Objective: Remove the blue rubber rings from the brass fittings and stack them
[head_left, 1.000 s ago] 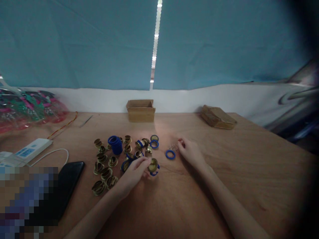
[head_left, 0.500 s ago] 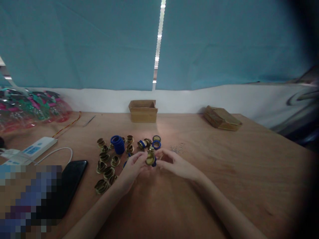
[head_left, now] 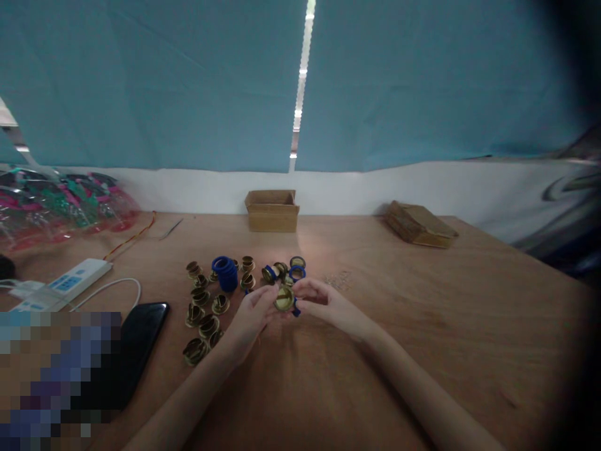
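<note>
Above the table in front of me, my left hand [head_left: 253, 316] grips a round brass-coloured fitting [head_left: 283, 299] between thumb and fingers, its open face with a crossbar turned towards me. My right hand [head_left: 328, 307] is at the fitting's right side, thumb and fingers curled against its edge. A bit of blue, apparently a ring [head_left: 297, 307], shows by the right thumb; how it sits on the fitting is partly hidden. Just beyond the hands lie a few brass fittings with blue rings [head_left: 297, 273]. Left of them are a stack of blue rings [head_left: 225, 274] and several loose brass fittings [head_left: 208, 326].
Small pale bits [head_left: 338, 279] lie scattered right of centre. An open cardboard box [head_left: 272, 219] and another carton [head_left: 420, 224] stand at the back. To the left are a black phone [head_left: 141, 341], a white power strip [head_left: 82, 275], tweezers [head_left: 171, 229] and wrapped bottles [head_left: 70, 210].
The brass fitting has turned in my fingers, so its crossbar now shows across the face. Both hands stay close around it. The whole view has shifted slightly.
</note>
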`<state>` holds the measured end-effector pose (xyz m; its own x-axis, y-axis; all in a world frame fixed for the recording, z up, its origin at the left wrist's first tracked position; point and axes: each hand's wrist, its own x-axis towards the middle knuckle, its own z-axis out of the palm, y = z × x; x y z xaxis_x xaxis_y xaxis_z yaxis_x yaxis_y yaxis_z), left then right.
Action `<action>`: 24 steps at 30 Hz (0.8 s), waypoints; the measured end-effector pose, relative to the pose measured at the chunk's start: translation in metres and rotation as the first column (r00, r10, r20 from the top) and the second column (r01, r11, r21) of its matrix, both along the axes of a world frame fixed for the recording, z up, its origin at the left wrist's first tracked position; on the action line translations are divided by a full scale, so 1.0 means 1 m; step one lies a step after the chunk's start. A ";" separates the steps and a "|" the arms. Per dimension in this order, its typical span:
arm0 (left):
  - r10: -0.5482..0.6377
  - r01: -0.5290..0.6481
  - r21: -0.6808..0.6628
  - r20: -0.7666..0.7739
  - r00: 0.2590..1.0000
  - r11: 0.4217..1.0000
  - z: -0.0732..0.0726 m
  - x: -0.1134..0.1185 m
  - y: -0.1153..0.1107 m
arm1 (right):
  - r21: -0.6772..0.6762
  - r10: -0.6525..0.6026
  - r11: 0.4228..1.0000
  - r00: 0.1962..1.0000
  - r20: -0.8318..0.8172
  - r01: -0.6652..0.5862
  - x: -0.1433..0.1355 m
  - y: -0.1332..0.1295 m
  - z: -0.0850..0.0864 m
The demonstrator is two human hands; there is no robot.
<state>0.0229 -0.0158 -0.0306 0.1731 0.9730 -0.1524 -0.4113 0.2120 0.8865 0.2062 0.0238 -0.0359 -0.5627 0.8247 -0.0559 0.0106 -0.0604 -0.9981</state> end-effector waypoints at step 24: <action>0.251 0.431 0.415 -0.887 0.388 0.801 -0.022 0.012 -0.015 | 0.809 -0.130 0.440 0.864 0.486 -0.389 -0.113 0.068 0.057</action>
